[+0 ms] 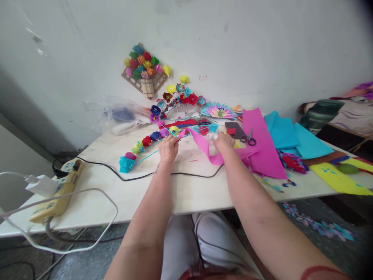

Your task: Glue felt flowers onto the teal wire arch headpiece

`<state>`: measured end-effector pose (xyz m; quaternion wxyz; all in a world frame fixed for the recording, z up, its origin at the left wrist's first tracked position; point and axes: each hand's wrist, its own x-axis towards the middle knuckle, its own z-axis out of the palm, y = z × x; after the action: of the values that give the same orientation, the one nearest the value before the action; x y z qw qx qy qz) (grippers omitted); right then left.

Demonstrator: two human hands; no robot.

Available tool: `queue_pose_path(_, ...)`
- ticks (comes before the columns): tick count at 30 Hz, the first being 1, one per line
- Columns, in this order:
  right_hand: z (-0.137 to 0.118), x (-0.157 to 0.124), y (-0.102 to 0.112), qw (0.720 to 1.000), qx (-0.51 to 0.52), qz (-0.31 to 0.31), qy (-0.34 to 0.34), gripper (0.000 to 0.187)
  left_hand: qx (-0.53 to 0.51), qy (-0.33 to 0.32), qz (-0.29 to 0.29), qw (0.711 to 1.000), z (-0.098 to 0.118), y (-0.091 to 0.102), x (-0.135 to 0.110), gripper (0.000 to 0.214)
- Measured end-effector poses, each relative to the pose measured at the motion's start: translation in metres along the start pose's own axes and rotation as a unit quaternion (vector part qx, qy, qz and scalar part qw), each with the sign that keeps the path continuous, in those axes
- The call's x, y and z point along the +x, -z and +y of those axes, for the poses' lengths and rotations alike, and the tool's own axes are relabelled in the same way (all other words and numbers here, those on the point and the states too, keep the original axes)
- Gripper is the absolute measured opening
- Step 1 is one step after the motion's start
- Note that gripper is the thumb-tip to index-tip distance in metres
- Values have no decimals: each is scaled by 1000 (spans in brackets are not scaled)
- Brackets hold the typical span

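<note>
My left hand (pixel 169 148) is closed, pinching one end of a pink paper strip (pixel 201 143). The strip droops in a curl to the right and passes behind my right forearm. Thin turquoise rods (pixel 147 156) run beside my left hand, joined to an arched row of paper flowers (pixel 146 140) with a turquoise bloom at either end. My right hand (pixel 223 142) is closed around something mostly hidden; a small white piece (pixel 212 136) shows at its fingers. A black cable (pixel 140 178) leads across the table towards my right forearm.
At right lie a large pink sheet (pixel 264 146), scissors (pixel 248 139), a dark phone (pixel 233 128), turquoise sheets (pixel 281 130) and yellow paper (pixel 335 177). Finished flowers (pixel 190 98) stand at the back. A yellow power strip (pixel 62 192) with a white charger (pixel 43 186) sits at left.
</note>
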<state>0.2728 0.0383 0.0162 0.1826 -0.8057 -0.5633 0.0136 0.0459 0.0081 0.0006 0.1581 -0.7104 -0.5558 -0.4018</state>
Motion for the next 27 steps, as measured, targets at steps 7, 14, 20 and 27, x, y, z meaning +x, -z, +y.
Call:
queue_pose_path(7,-7,-4,-2,999,-17,-40,17,46,8,10,-3,1000,3,0,-1,24)
queue_pose_path(14,-17,-10,-7,998,-30,-38,51,41,-1,15,-59,998,5,1,-4,22)
queue_pose_path(20,-18,-10,-9,997,-23,-48,50,41,-7,31,-73,997,8,1,-7,23)
queue_pose_path(27,-16,-10,-3,997,-40,-36,54,31,8,46,-32,998,4,2,-4,24)
